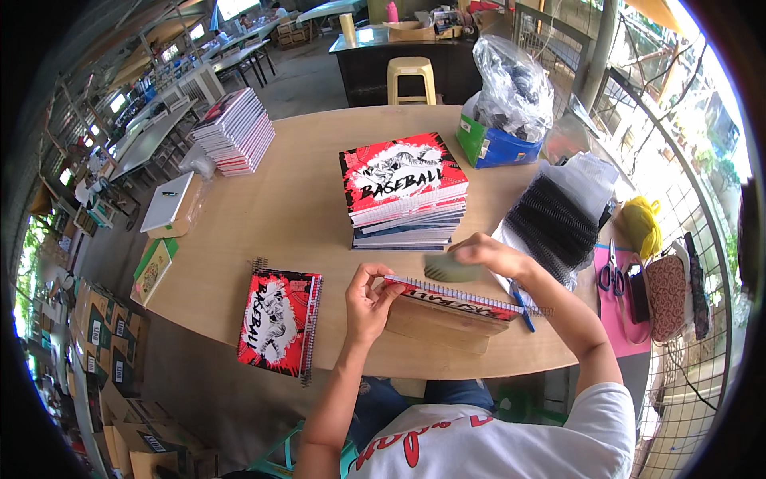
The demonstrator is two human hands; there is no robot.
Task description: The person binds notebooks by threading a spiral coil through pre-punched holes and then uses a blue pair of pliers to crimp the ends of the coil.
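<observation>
My left hand [369,305] pinches the left end of a red, white and black notebook [447,297], tilted up on its edge with its wire spiral along the top. A brown cardboard piece [439,323] lies beneath it on the table. In my right hand [493,254] is a flat grey-green pad [452,267], blurred, held just above the spiral; its exact kind does not show. To the left lies a spiral-bound notebook [279,321] with a similar cover. Beyond my hands stands a stack of printed books [405,188]. A blue pen [523,310] rests by the held notebook's right end.
Another book stack [234,132] stands at the far left of the table [295,191]. On the right are a bag-filled box [499,144], black spiral coils [550,215], scissors [612,275], a phone [637,293] and a brown pouch [667,295]. A metal grille borders the right side.
</observation>
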